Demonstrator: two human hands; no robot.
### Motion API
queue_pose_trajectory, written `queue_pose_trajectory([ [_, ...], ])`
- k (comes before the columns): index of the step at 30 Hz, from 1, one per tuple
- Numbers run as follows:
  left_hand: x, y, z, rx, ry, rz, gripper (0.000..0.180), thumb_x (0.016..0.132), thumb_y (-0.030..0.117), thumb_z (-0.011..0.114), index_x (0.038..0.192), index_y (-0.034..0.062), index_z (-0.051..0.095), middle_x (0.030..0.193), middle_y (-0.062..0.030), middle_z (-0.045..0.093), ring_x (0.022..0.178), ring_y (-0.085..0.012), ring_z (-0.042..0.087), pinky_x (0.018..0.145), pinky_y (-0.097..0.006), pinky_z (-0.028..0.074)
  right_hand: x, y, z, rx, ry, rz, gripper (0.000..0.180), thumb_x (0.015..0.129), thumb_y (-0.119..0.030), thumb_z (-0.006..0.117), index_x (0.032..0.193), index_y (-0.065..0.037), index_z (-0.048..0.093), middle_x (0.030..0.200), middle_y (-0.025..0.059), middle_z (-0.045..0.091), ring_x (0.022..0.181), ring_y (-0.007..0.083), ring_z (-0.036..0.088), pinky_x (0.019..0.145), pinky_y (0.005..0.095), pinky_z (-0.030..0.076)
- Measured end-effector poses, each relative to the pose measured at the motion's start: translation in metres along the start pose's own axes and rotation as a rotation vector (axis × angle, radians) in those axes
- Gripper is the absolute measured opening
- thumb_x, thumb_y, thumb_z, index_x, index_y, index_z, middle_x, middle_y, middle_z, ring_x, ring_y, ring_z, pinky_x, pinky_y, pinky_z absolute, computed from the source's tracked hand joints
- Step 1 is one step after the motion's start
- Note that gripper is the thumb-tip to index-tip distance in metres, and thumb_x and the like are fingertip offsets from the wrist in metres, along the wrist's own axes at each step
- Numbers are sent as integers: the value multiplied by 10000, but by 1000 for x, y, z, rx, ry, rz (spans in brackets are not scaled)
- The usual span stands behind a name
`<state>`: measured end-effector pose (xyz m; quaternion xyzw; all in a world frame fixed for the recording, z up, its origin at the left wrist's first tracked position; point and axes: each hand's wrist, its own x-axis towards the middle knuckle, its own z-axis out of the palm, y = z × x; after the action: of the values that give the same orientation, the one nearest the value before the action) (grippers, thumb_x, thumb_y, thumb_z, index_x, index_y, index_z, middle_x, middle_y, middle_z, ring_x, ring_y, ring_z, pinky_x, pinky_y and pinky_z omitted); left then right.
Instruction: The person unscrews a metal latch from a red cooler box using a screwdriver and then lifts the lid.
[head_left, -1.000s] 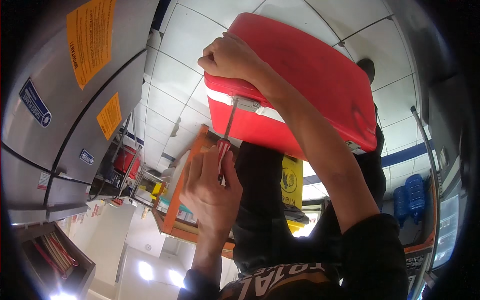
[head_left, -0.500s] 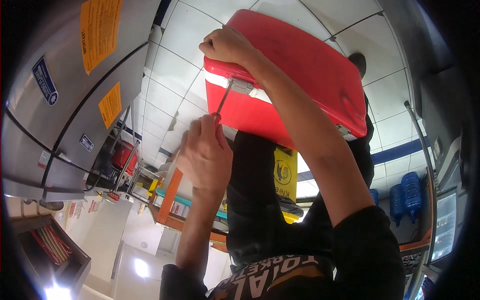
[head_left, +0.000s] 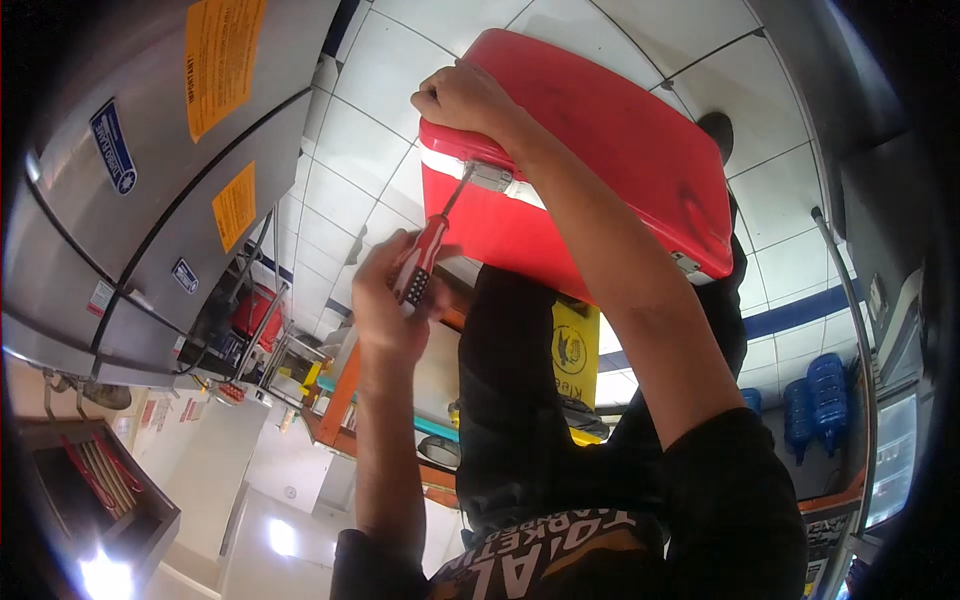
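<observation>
A red box (head_left: 600,140) with a white band, like a cooler box, lies across the upper middle of the view, with metal latches on its side. My left hand (head_left: 385,295) holds a screwdriver (head_left: 428,255) by its red and white handle, which has a dark dotted section. Its shaft points up, and the tip touches or nearly touches the grey metal latch (head_left: 490,177). Stretched across the box, my right arm brings my right hand (head_left: 468,98) to the lid's left corner. Its fingers are curled closed over that edge, with the fingertips partly hidden.
Steel cabinets (head_left: 150,190) with orange labels stand at the left. White tiled floor (head_left: 380,110) lies around the box. A yellow bag or panel (head_left: 575,350) shows between my legs. Blue water bottles (head_left: 826,395) and a metal rail (head_left: 850,290) are at the right.
My left hand has slid down the screwdriver and turned, so more of the handle shows. The view has shifted slightly; the tip stays by the latch and my right hand stays on the lid.
</observation>
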<state>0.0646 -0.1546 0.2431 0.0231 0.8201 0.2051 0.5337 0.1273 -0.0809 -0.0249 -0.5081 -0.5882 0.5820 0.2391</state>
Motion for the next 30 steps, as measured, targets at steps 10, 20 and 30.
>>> queue_pose_trajectory([
  [10, -7, -28, 12, 1571, 192, 1049, 276, 953, 262, 645, 853, 5, 636, 652, -102, 592, 490, -188, 550, 483, -359, 454, -3, -8, -9, 19, -36, 39, 314, 854, -235, 555, 644, -12, 624, 642, 174, 623, 660, 364, 602, 860, 428, 514],
  [20, -9, -19, 11, 1251, 81, 376, 125, 881, 143, 673, 885, 25, 632, 715, -160, 578, 599, -346, 635, 506, -384, 440, -5, 4, 2, 8, 68, -45, 308, 861, -247, 549, 680, -36, 680, 638, 155, 638, 662, 350, 614, 887, 428, 505],
  [30, -17, -20, 28, 1237, 107, 470, 128, 865, 83, 627, 783, 10, 562, 744, -156, 596, 682, -383, 637, 593, -467, 488, -7, -1, 1, 22, 30, -2, 328, 863, -256, 536, 653, -35, 657, 644, 160, 634, 680, 357, 605, 899, 439, 497],
])
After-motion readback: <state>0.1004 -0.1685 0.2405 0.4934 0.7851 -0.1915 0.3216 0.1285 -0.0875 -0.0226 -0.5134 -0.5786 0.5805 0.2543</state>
